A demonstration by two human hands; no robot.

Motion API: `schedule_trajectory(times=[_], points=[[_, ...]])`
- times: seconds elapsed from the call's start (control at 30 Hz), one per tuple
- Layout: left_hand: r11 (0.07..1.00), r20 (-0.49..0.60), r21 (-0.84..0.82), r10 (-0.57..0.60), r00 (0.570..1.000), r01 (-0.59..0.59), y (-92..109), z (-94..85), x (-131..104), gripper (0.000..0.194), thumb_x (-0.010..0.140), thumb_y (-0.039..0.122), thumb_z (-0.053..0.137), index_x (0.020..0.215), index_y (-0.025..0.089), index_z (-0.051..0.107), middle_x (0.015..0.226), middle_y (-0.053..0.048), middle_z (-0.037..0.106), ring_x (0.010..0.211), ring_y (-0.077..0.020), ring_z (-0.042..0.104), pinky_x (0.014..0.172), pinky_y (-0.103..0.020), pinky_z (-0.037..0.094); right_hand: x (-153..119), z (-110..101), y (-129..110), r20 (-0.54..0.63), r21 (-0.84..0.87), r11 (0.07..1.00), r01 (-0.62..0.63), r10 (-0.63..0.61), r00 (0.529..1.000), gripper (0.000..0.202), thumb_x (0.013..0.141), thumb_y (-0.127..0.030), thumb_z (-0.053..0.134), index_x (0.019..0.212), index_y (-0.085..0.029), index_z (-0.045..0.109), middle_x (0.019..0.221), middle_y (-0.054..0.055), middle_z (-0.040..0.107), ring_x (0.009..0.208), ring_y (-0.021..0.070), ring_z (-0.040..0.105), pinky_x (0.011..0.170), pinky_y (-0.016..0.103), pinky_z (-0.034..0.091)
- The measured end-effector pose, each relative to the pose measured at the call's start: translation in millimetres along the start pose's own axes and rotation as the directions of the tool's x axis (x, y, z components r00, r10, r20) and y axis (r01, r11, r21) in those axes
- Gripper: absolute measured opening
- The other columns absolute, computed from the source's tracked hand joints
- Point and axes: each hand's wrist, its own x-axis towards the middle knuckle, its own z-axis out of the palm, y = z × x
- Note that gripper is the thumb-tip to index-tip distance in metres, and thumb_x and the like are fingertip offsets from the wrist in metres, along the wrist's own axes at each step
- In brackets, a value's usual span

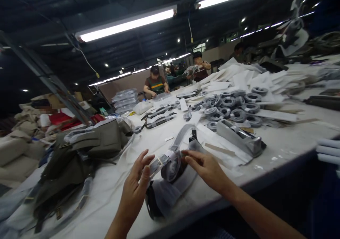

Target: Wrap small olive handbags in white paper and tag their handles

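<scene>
A coiled strap (pixel 171 168) wrapped in clear plastic, with a metal buckle at its left end, stands on the white table (pixel 209 196) between my hands. My left hand (pixel 136 182) is beside the buckle end, thumb and fingers apart, with nothing gripped. My right hand (pixel 203 164) is at the coil's right side, thumb and index finger close together; whatever they may pinch is too small to make out. Under the coil lies a dark piece with a pale translucent wrapping (pixel 166 196). A wrapped strap end rises behind the coil.
An olive bag (pixel 98 139) lies at the left. Several wrapped coils (pixel 228 106) are heaped at the back right, near white sheets (pixel 247 77) and a grey wrapped piece (pixel 239 138). People sit beyond the table and at the left.
</scene>
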Motion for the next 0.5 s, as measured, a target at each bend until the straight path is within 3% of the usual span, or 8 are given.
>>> schedule_trajectory(times=[0.1, 0.2, 0.3, 0.37, 0.43, 0.5], points=[[0.988, -0.046, -0.132, -0.085, 0.995, 0.078, -22, -3.9, -11, 0.063, 0.096, 0.062, 0.039, 0.146, 0.023, 0.042, 0.137, -0.011, 0.06, 0.13, -0.0279, 0.053, 0.112, -0.043, 0.038, -10, -23, 38, -0.218, -0.169, 0.984, -0.051, 0.014, 0.976, 0.039, 0.088, -0.051, 0.062, 0.114, -0.023, 0.072, 0.113, 0.008, 0.074, 0.11, 0.0298, 0.067, 0.103, 0.047, 0.05], [0.972, -0.086, -0.208, -0.13, 0.988, 0.11, -52, 5.8, -30, 0.069, 0.093, 0.069, 0.037, 0.144, 0.022, 0.046, 0.144, -0.012, 0.053, 0.137, -0.0301, 0.046, 0.117, -0.046, 0.031, -19, -30, 86, -0.302, -0.164, 0.979, -0.123, 0.069, 0.951, 0.054, 0.087, -0.051, 0.062, 0.133, -0.024, 0.058, 0.136, 0.011, 0.061, 0.12, 0.0305, 0.061, 0.096, 0.046, 0.056], [0.947, -0.127, -0.283, -0.193, 0.973, 0.151, -81, 32.1, -52, 0.079, 0.085, 0.079, 0.038, 0.137, 0.021, 0.054, 0.144, -0.013, 0.054, 0.138, -0.0348, 0.043, 0.117, -0.048, 0.031, -21, -21, 124, -0.242, -0.106, 0.976, -0.192, 0.162, 0.957, 0.078, 0.082, -0.052, 0.065, 0.15, -0.026, 0.036, 0.157, 0.013, 0.036, 0.121, 0.0313, 0.061, 0.089, 0.046, 0.059], [0.919, -0.168, -0.354, -0.246, 0.955, 0.174, -94, 52.8, -61, 0.084, 0.081, 0.083, 0.04, 0.135, 0.021, 0.056, 0.14, -0.012, 0.058, 0.135, -0.0372, 0.046, 0.115, -0.05, 0.035, -15, -11, 138, -0.173, -0.065, 0.981, -0.184, 0.17, 0.97, 0.084, 0.082, -0.05, 0.066, 0.153, -0.027, 0.03, 0.162, 0.013, 0.025, 0.124, 0.0316, 0.059, 0.089, 0.046, 0.059], [0.891, -0.196, -0.415, -0.284, 0.939, 0.183, -101, 69.5, -62, 0.088, 0.074, 0.087, 0.045, 0.133, 0.022, 0.058, 0.137, -0.012, 0.06, 0.131, -0.0393, 0.05, 0.111, -0.05, 0.04, -3, -6, 142, -0.112, -0.074, 0.988, -0.133, 0.124, 0.986, 0.081, 0.082, -0.046, 0.067, 0.153, -0.028, 0.032, 0.162, 0.012, 0.024, 0.125, 0.0309, 0.057, 0.088, 0.044, 0.06], [0.866, -0.205, -0.462, -0.314, 0.927, 0.191, -103, 79.2, -57, 0.094, 0.066, 0.091, 0.048, 0.128, 0.021, 0.061, 0.132, -0.012, 0.064, 0.129, -0.0415, 0.052, 0.109, -0.051, 0.044, 9, -10, 135, -0.095, -0.171, 0.985, -0.038, 0.022, 0.995, 0.069, 0.082, -0.042, 0.068, 0.145, -0.028, 0.046, 0.156, 0.012, 0.038, 0.117, 0.0284, 0.064, 0.08, 0.039, 0.062]])
